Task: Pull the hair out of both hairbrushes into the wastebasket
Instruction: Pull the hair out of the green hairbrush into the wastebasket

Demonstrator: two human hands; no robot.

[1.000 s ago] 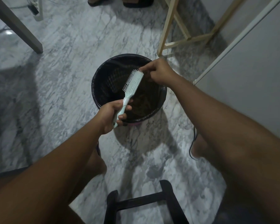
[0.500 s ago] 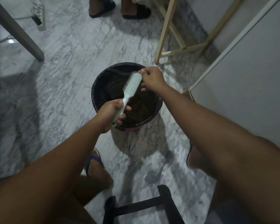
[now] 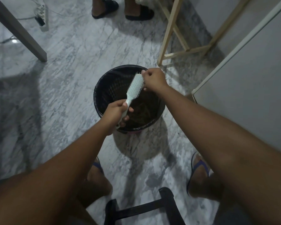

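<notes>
Hairbrush [image 3: 135,86], pale green, was held over wastebasket [image 3: 120,67]: left hand [image 3: 116,112] gripped handle, right hand [image 3: 154,80] pinched head tip with curled fingers.

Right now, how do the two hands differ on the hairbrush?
The left hand grips the hairbrush by its handle; the right hand curls against the bristled head's far end. The left hand is above the near side of the wastebasket, the right hand above its far rim. Both are curled on the same brush, held over the bin.
</notes>
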